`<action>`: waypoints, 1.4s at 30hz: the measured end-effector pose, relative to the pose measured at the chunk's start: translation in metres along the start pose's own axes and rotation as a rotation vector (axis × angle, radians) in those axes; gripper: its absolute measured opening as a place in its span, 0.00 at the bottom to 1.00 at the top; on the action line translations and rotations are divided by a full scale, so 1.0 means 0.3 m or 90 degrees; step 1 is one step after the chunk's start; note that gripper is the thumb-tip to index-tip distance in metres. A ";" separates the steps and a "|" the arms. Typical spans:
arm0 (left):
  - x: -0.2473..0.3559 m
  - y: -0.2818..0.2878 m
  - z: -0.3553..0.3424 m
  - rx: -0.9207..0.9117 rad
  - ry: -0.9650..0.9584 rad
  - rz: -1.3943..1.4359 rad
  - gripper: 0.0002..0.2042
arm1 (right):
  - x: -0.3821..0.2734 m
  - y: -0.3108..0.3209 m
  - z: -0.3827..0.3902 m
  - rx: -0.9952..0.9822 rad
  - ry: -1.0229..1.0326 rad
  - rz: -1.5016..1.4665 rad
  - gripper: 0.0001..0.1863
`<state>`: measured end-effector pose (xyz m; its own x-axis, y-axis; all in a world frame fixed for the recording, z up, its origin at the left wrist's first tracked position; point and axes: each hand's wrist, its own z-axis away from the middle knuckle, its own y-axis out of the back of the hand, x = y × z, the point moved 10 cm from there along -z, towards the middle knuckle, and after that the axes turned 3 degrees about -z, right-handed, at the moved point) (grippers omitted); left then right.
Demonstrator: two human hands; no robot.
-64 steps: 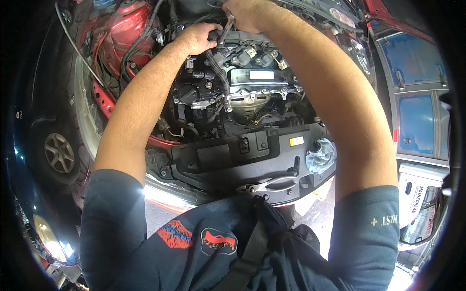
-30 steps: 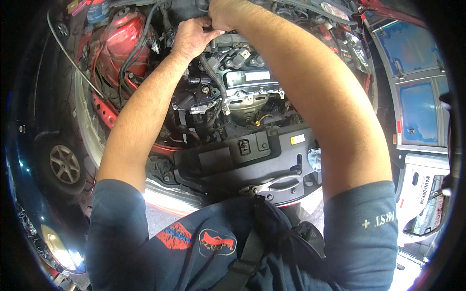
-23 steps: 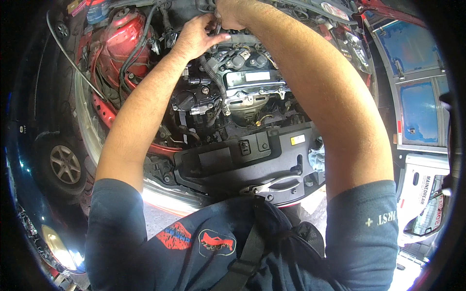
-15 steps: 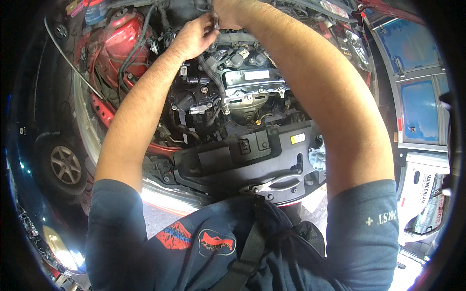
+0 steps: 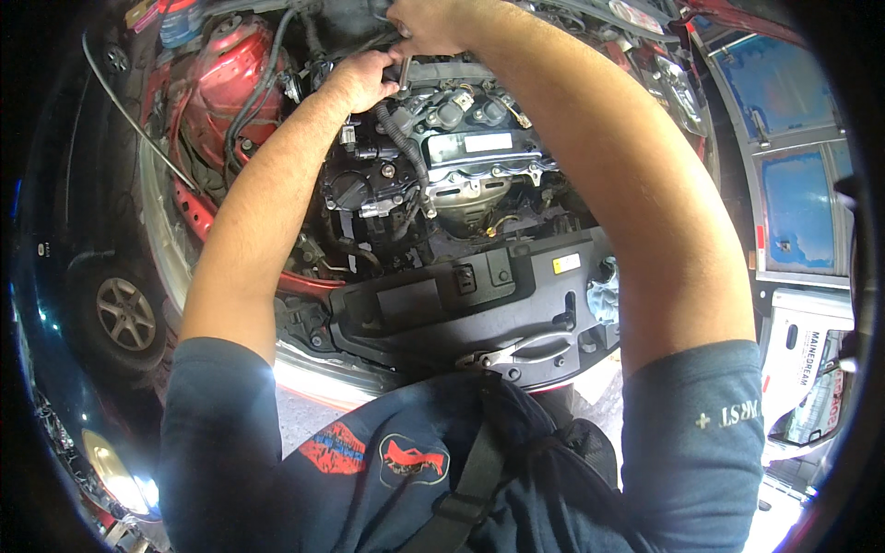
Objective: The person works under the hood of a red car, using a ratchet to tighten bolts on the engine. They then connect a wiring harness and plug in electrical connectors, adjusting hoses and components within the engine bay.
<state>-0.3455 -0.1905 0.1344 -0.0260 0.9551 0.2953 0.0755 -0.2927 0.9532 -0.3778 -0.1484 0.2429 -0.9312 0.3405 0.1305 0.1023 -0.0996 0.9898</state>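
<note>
Both my hands reach over the far side of an engine point(image 5: 479, 147) in an open car bay. My right hand point(image 5: 431, 26) is closed, its fingertips at the upper end of a slim silver metal rod point(image 5: 404, 74). Just left of that rod, my left hand point(image 5: 358, 81) is bent with its fingertips together, close to my right fingers. What lies between those left fingers is partly hidden and too small to name. A ribbed black conduit point(image 5: 398, 136) runs down the engine from beside my left hand. Ignition coils point(image 5: 450, 114) stand to its right.
Pliers point(image 5: 502, 358) and a longer-handled tool point(image 5: 544, 343) lie on the black plastic front cover point(image 5: 415, 313). A blue cloth point(image 5: 604, 290) is tucked at its right end. A blue-capped reservoir point(image 5: 180, 23) sits far left; a dark car point(image 5: 74, 249) stands left.
My right hand has shifted slightly left and down. My left hand has dropped a little. The silver rod now shows more plainly, pointing downward between the hands.
</note>
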 end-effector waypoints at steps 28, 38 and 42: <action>0.007 -0.010 0.019 -0.064 -0.013 0.073 0.22 | -0.011 -0.053 -0.045 -0.040 0.008 0.011 0.15; 0.028 0.040 0.028 -0.071 -0.048 0.273 0.23 | -0.046 0.079 0.067 0.046 -0.188 -0.082 0.17; 0.059 0.083 0.068 -0.017 -0.063 0.814 0.25 | -0.013 0.025 0.040 -0.017 -0.169 -0.144 0.21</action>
<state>-0.3238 -0.1799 0.1621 0.1231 -0.0062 0.9924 -0.0281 -0.9996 -0.0027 -0.3692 -0.1393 0.2504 -0.8053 0.5879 -0.0773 -0.1085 -0.0180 0.9939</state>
